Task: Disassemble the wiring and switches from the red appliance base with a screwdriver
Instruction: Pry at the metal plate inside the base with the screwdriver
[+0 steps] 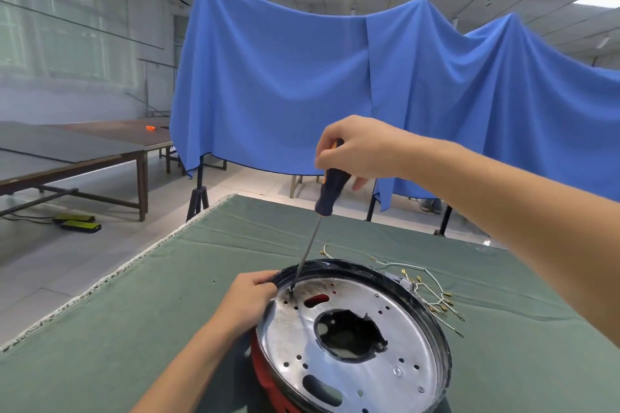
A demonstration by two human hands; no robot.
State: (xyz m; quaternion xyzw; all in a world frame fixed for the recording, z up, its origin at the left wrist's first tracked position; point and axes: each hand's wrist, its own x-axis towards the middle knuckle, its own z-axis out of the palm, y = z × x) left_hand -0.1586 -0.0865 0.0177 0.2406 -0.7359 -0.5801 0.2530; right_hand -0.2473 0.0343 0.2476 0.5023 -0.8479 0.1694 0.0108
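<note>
Head view: perforated round metal plate (352,329)

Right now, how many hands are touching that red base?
1. The left hand grips the base at its rim; the right hand holds the screwdriver, whose tip meets the base's metal plate.
</note>
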